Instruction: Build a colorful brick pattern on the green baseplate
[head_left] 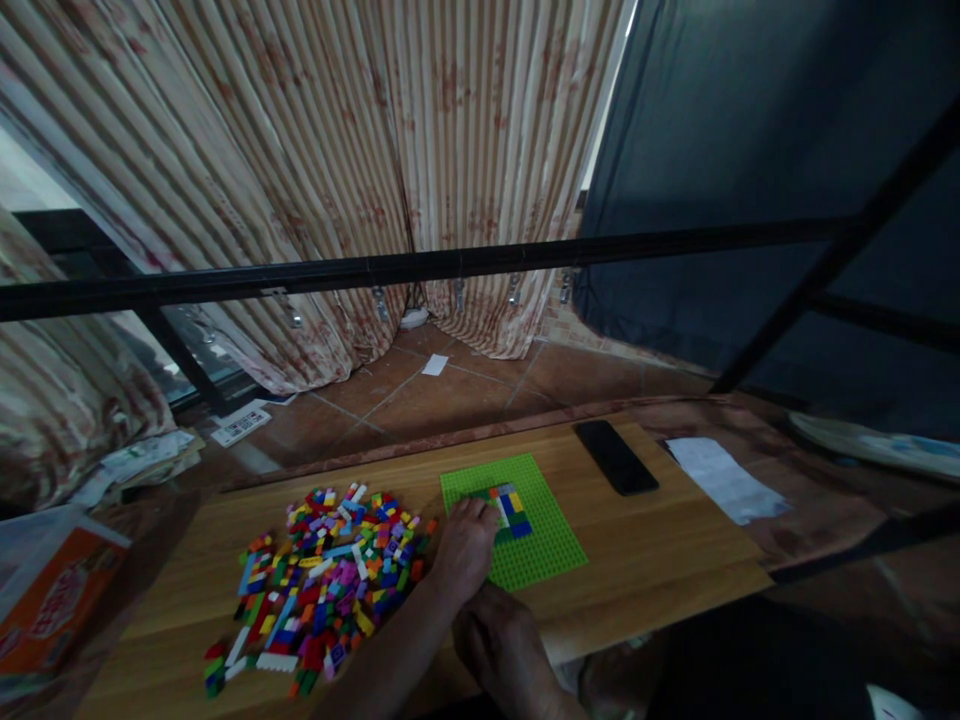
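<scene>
A light green baseplate (pixel 547 555) lies on the wooden table, with a small patch of joined bricks (pixel 516 515) in blue, yellow, white and orange near its middle. Over the left part of that patch, my left hand (pixel 466 540) bends its fingers down, closed; whatever is under the fingertips is hidden. Just below, by the baseplate's near edge, my right hand (pixel 496 635) is curled close to my left wrist. Its fingers look closed, and what they hold, if anything, is hidden in shadow. Left of both hands spreads a pile of loose toy bricks (pixel 341 570) in many colours.
A black phone (pixel 615 457) lies on the table (pixel 637 570) at the right. Beyond the table's right end is a white paper (pixel 724 478). A clear box with an orange label (pixel 56 595) stands at far left. A black metal rail (pixel 420 265) crosses beyond the table.
</scene>
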